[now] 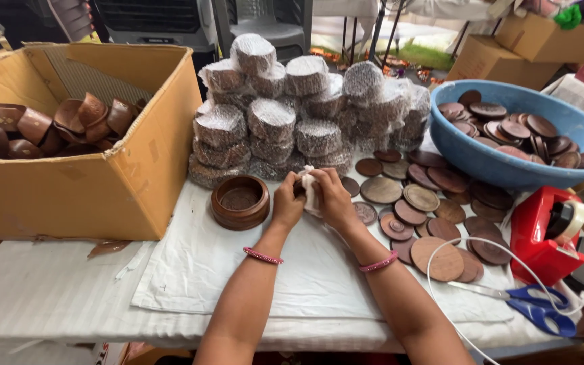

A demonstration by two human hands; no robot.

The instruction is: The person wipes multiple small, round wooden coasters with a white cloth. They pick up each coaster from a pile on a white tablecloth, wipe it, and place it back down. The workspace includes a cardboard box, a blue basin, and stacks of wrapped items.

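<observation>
A: Grip state?
B: Left hand (286, 203) and right hand (332, 197) both closed on white cloth (310, 189), just right of wooden bowl (240, 201). Something inside, probably; hidden.

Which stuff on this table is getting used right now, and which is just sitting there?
In use:
left hand
right hand
white cloth gripped between both hands
round wooden bowl beside the left hand
wooden discs beside the right hand

Just lying about:
blue scissors
red tape dispenser
white cable
</observation>
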